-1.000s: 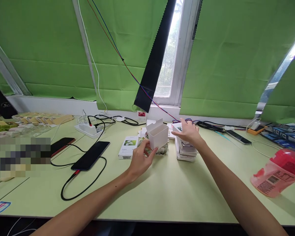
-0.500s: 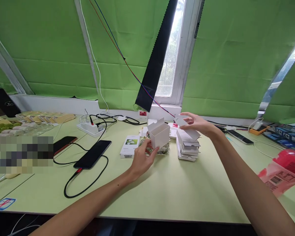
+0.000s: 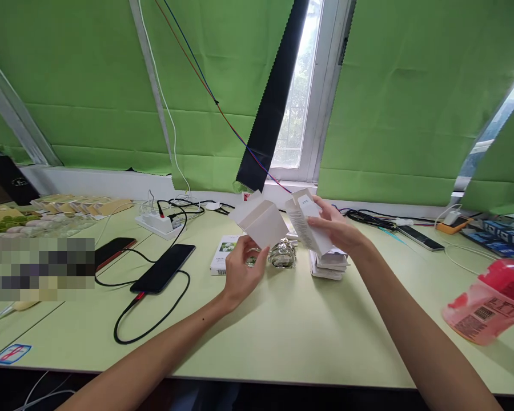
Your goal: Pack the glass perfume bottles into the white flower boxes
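Handling this well likely means a light hold on the thin card. The left hand (image 3: 243, 274) pinches a white box (image 3: 269, 225) low down, its flap raised, above the bench (image 3: 291, 337); steady pressure there should avoid denting the walls. The right hand (image 3: 338, 227) grasps a printed white carton (image 3: 298, 220), just beside the box and over the carton stack (image 3: 329, 267); keeping it clear of the raised flap and the stack seems wise. The plastic-wrapped items (image 3: 282, 256) sit on the far side, between the hands.

Compared with half a second ago, the box tips further left, and the carton, then low across the stack, is raised and turned print-side into view.
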Available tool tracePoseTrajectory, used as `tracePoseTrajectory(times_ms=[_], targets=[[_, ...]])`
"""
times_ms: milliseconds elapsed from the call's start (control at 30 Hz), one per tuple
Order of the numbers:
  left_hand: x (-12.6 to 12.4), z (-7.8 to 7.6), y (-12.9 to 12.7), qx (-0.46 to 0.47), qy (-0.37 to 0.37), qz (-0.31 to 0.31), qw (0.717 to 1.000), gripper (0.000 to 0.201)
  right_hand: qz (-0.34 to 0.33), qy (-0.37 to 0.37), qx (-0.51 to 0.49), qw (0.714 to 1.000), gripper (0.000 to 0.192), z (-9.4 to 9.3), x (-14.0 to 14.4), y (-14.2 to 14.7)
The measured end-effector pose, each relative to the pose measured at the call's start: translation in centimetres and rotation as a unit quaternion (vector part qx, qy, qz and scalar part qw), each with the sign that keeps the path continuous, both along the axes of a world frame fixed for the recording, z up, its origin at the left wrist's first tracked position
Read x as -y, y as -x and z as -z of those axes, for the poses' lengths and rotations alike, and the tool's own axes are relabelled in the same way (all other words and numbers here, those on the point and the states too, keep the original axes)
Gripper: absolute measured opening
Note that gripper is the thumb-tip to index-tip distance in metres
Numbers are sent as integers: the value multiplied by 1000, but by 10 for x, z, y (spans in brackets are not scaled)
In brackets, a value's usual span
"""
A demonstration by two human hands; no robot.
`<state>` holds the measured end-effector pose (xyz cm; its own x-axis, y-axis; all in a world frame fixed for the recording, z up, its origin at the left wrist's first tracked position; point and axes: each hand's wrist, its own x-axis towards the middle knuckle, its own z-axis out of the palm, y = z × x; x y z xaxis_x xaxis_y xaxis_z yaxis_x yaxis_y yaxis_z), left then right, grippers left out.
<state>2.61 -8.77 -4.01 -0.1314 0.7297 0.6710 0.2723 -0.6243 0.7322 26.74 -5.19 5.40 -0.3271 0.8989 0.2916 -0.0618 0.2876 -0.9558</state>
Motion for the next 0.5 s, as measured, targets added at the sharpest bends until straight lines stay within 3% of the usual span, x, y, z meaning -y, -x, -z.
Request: tracePoseTrajectory(times_ms=[200, 500], targets=[[-4, -5, 3, 61, -49, -11, 997, 31, 13, -60, 7, 998, 104, 28, 2, 28], [-4, -6, 5, 68, -57, -9, 996, 28, 55, -161, 27, 985, 105, 66, 9, 43]])
